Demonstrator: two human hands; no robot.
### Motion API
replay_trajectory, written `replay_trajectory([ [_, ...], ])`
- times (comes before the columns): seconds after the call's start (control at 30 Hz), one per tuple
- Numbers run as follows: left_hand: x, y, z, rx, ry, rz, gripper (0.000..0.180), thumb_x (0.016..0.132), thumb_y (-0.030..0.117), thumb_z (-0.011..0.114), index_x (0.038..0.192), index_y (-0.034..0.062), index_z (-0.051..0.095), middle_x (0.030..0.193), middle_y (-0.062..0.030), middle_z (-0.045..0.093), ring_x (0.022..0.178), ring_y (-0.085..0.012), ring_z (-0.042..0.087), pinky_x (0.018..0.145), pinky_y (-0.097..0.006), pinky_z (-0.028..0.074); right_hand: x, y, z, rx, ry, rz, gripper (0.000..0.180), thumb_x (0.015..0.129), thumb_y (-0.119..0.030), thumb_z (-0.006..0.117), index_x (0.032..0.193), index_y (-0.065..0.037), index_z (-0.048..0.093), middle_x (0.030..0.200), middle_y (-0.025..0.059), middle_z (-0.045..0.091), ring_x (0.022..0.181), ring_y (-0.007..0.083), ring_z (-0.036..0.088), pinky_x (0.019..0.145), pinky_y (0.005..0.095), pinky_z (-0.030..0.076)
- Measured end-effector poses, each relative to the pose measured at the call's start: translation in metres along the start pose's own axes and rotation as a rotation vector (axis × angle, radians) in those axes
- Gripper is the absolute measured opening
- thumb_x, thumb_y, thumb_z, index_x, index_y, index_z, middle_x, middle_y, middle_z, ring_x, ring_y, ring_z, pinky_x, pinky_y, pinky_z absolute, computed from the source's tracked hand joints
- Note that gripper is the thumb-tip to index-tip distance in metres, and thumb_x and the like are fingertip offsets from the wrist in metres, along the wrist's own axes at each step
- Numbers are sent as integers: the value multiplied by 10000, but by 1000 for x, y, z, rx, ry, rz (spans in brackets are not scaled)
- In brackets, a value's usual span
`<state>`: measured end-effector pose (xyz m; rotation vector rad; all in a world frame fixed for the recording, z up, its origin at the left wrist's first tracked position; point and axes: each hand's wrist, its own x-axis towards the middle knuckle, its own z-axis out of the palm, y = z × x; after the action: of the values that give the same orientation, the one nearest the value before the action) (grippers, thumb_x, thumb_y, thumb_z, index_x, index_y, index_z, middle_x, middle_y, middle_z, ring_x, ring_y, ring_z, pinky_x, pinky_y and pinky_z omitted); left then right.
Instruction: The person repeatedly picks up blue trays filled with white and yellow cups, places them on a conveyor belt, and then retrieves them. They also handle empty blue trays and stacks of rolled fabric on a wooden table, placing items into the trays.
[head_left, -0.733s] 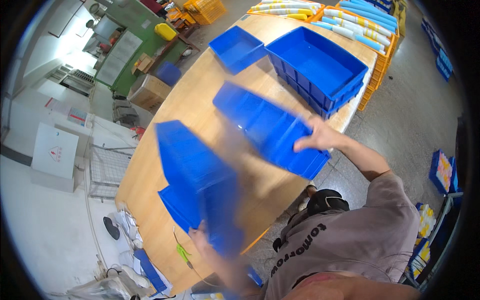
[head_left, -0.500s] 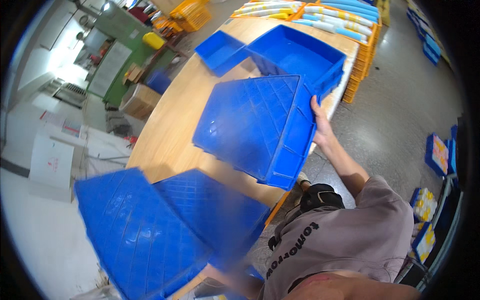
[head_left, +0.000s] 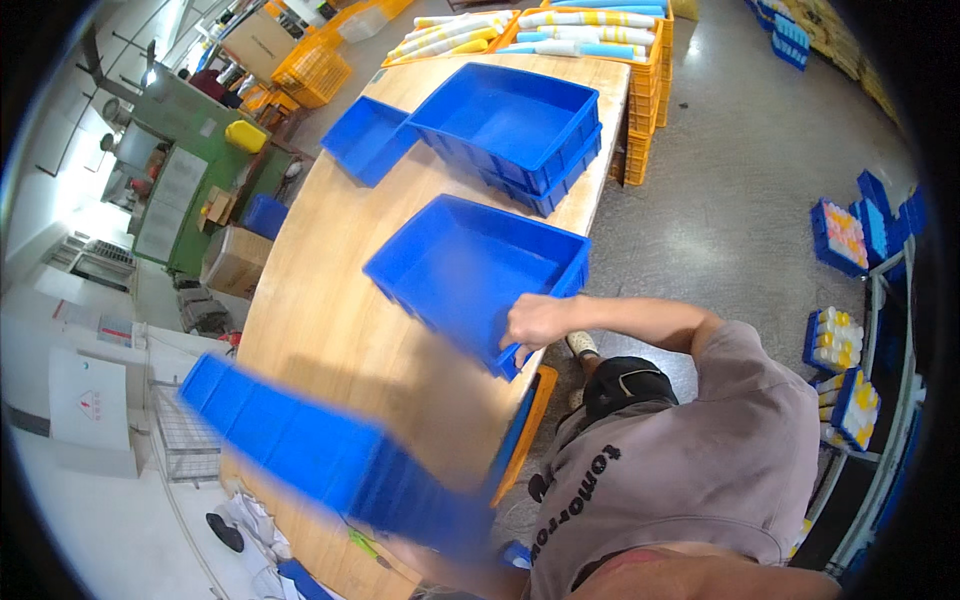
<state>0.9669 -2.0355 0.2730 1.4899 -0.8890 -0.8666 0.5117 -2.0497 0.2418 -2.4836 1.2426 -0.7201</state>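
My right hand [head_left: 537, 325] is closed over the near rim of a shallow blue bin [head_left: 470, 255]. That bin faces open side up, at the near right edge of the table. At lower left, another blue bin [head_left: 290, 435] is tipped on its side and smeared by motion. My left hand [head_left: 400, 557] is at its lower end and seems to grip it; the bin and the blur hide its fingers. Farther along the table stand two stacked blue bins [head_left: 520, 110] and a smaller blue bin [head_left: 368, 140], open side up.
The pale wooden table [head_left: 310, 260] curves along the left. Orange crates [head_left: 645, 125] with rolled white, yellow and blue material stand past its far end. Bins of coloured items [head_left: 838, 235] sit at right. A cloth [head_left: 262, 530] and a green tool [head_left: 365, 543] lie at lower left.
The bin in my right hand has turned from underside showing to open side up. My right hand has shifted to its near rim. The left-hand bin has tilted, and the view has shifted.
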Motion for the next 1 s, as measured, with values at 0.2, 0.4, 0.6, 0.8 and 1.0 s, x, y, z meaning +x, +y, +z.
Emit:
replay_trajectory([
  [0.2, 20, -62, -4, 980, 36, 172, 535, 774, 42, 750, 1230, -118, 519, 1136, -289, 635, 1023, -414, 631, 915, -463, 483, -35, 70, 58, -136, -267, 196, 367, 778, -473, 705, 922, -136, 711, 739, 106, 686, 761, 339, 682, 620, 458, 511],
  [0.4, 36, -135, 29, 1001, 31, 120, 531, 720, 104, 807, 1143, -91, 553, 1053, -294, 662, 982, -480, 635, 858, -493, 503, -44, 99, 54, -60, -335, 225, 360, 784, -458, 727, 961, -146, 698, 823, 105, 699, 851, 346, 679, 693, 470, 525],
  [0.6, 25, -136, 145, 1201, -71, -23, 596, 788, 173, 785, 1206, -112, 470, 1115, -328, 620, 1032, -486, 609, 870, -513, 503, -52, 153, -54, 39, 338, 94, 534, 755, -395, 756, 1153, -57, 645, 1172, 137, 630, 1165, 321, 566, 983, 468, 445],
  [0.8, -37, -94, 327, 1178, 137, 673, 631, 796, 155, 761, 1300, -93, 473, 1284, -279, 539, 1193, -439, 511, 1023, -483, 412, -134, 290, -183, -436, 339, 377, 527, 678, -304, 802, 1143, -118, 640, 1143, 45, 629, 1128, 262, 560, 1028, 525, 365],
  [1.0, -97, -76, 576, 820, -56, 748, 611, 850, 186, 712, 1323, -103, 455, 1356, -312, 483, 1276, -438, 446, 1095, -489, 333, -155, 350, -244, -323, 218, 296, 313, 708, -236, 800, 967, -99, 690, 753, 86, 676, 677, 253, 666, 559, 367, 523],
])
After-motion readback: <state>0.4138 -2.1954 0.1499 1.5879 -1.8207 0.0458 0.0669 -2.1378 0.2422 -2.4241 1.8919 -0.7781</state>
